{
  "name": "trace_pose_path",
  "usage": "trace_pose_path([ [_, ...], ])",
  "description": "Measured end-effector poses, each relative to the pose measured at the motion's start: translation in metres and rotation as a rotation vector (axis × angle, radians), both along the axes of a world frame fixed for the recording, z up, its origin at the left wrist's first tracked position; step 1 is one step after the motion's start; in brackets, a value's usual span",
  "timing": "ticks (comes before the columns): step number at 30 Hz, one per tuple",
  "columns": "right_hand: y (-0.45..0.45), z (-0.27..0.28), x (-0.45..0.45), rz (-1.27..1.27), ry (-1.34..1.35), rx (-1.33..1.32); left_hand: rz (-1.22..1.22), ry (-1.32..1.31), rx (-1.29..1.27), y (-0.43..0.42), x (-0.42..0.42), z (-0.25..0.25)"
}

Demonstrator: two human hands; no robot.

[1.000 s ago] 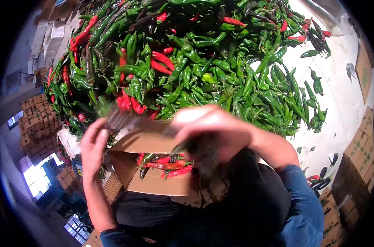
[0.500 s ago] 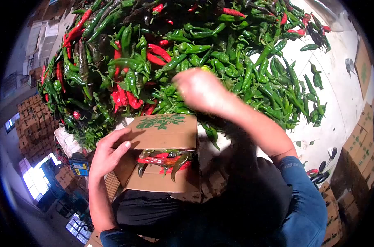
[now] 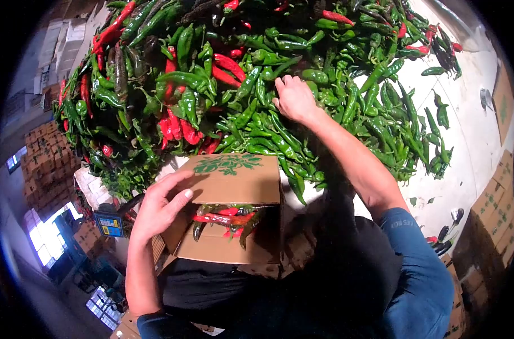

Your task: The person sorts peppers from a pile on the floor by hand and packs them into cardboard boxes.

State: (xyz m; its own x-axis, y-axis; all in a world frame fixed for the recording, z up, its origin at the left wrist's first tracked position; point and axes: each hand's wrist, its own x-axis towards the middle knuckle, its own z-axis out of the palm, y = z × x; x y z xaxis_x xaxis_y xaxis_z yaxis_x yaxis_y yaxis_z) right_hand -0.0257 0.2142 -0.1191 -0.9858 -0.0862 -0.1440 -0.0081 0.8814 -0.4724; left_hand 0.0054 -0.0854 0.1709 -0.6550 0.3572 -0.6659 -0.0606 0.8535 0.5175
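On my lap is a cardboard box (image 3: 237, 189) with a green leafy print on its raised flap. Inside lie several red and dark peppers (image 3: 226, 217), some streaked. My left hand (image 3: 162, 206) rests against the box's left edge, thumb and fingers apart. Over the heap of green peppers (image 3: 274, 138), my right hand (image 3: 295, 100) reaches down with its fingers curled among the peppers. Whatever is between those fingertips is hidden by the hand. Bright red peppers (image 3: 229, 70) lie just left of it.
The pepper pile spreads across a white surface (image 3: 460, 113), with loose green peppers (image 3: 432, 127) at its right. Stacked cardboard boxes (image 3: 48, 161) stand at the left, and more cartons (image 3: 491, 209) at the right. A small dark device with a blue and yellow label (image 3: 110, 226) sits by my left wrist.
My right hand has moved right and slightly up across the pile, from a blur to a steadier position with fingers down in the peppers. My left hand stays at the box.
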Motion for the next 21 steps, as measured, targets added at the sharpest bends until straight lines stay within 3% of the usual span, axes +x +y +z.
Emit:
trace_pose_path([
  [6,-0.015,-0.011,-0.019,-0.210,-0.167,-0.241,0.099,-0.052,0.048,0.001,0.003,-0.010],
  [8,-0.016,-0.032,-0.025,-0.443,-0.178,-0.596,0.067,-0.066,0.017,0.009,0.001,-0.007],
  [10,-0.012,-0.036,-0.033,-0.447,-0.241,-0.853,0.027,-0.047,-0.011,0.008,0.002,-0.010],
  [11,-0.005,-0.039,-0.027,-0.425,-0.355,-0.847,0.038,-0.045,-0.019,0.009,0.003,-0.009],
  [12,0.007,-0.006,-0.020,-0.341,-0.521,-0.825,0.047,-0.043,-0.024,0.010,0.003,-0.008],
  [14,0.027,0.002,0.008,-0.099,-0.398,-0.624,0.017,-0.014,-0.010,0.015,-0.006,-0.009],
  [16,0.056,0.038,0.039,-0.032,-0.453,-0.516,-0.055,0.029,0.026,0.032,-0.020,-0.013],
  [17,0.071,0.047,0.051,-0.081,-0.472,-0.439,-0.256,0.196,-0.029,0.056,-0.033,-0.015],
  [20,0.109,0.061,0.061,-0.143,-0.468,-0.102,-0.682,0.678,0.030,0.096,-0.078,-0.083],
  [21,0.115,0.071,0.058,-0.194,-0.410,-0.057,-0.827,0.832,-0.108,0.110,-0.097,-0.112],
])
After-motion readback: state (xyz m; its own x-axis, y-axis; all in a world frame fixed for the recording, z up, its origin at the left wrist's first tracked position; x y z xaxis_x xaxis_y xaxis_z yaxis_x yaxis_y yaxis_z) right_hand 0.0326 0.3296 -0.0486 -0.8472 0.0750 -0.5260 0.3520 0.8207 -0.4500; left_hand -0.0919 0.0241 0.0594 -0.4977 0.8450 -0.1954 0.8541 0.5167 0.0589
